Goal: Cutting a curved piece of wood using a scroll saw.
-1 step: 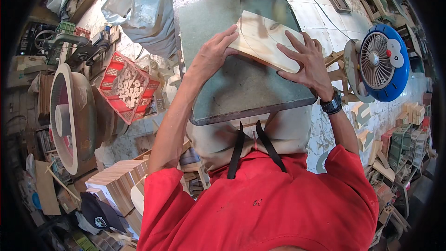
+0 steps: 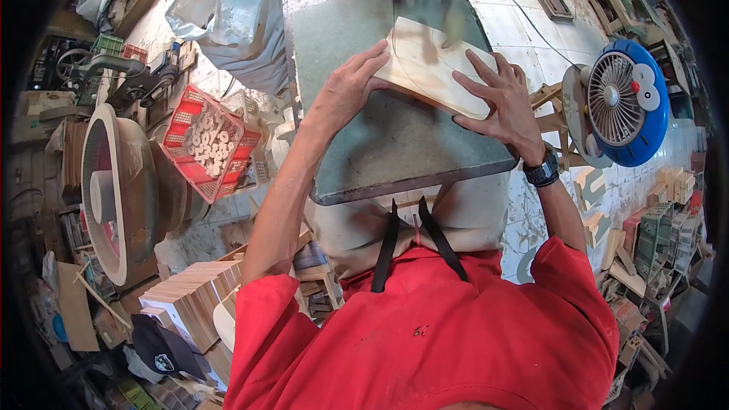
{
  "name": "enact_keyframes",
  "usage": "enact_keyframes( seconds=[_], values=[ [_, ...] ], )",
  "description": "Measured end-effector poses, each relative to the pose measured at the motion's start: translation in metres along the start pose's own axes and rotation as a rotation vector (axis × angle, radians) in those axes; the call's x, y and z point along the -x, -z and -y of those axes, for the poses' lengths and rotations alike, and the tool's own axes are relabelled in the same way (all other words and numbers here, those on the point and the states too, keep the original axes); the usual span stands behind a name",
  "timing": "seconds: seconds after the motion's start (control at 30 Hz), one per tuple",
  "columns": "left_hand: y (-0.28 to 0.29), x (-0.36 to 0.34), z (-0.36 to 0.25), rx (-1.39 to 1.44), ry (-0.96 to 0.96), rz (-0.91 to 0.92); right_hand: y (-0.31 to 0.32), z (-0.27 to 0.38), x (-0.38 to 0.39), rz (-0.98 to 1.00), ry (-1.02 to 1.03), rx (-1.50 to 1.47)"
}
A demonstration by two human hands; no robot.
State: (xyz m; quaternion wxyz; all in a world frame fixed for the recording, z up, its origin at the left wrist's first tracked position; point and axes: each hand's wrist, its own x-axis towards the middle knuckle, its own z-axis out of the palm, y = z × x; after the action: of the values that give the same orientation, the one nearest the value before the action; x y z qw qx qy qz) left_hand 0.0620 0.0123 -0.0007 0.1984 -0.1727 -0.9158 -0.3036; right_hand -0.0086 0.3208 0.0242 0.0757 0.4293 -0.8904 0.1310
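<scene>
A pale, grained, slab-shaped wooden block (image 2: 423, 68) lies on the scuffed grey-green, dark-rimmed table (image 2: 418, 148), its long axis running ten to four o'clock — the left hand (image 2: 351, 89) grasping its ten-o'clock end, the splayed right hand (image 2: 507, 102) its four-o'clock end, neither nearer — thin curved lines crossing its smooth face

Room over tabletop (image 2: 410, 144), board (image 2: 431, 68) beyond
</scene>
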Motion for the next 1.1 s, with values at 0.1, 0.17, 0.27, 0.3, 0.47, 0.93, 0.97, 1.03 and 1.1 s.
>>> enact_keyframes(
  seconds=[0.1,0.17,0.27,0.3,0.47,0.93,0.97,1.03,1.1],
  values=[
    [0.001,0.0,0.001,0.003,-0.002,0.004,0.001,0.002,-0.001,0.007,-0.009,0.003],
    [0.001,0.0,0.001,0.002,-0.002,0.005,0.002,0.004,-0.001,0.01,-0.012,0.003],
    [0.002,0.0,0.002,-0.01,-0.024,0.001,0.0,0.008,0.0,0.005,-0.023,0.011],
    [0.002,0.0,0.003,-0.012,-0.025,0.004,-0.003,0.008,0.001,-0.01,-0.027,0.003],
    [0.003,0.0,-0.002,0.005,0.02,0.057,-0.006,0.008,0.003,-0.031,-0.042,-0.003],
    [-0.037,0.004,-0.058,-0.228,0.521,-0.041,-0.003,0.015,0.001,-0.055,-0.057,-0.006],
    [-0.038,0.004,-0.057,-0.228,0.519,-0.043,-0.003,0.015,0.001,-0.056,-0.057,-0.004],
    [-0.037,0.005,-0.054,-0.191,0.501,-0.059,-0.004,0.016,0.0,-0.074,-0.047,-0.004],
    [-0.036,0.005,-0.053,-0.189,0.491,-0.052,-0.005,0.016,0.001,-0.077,-0.05,-0.004]
  ],
)
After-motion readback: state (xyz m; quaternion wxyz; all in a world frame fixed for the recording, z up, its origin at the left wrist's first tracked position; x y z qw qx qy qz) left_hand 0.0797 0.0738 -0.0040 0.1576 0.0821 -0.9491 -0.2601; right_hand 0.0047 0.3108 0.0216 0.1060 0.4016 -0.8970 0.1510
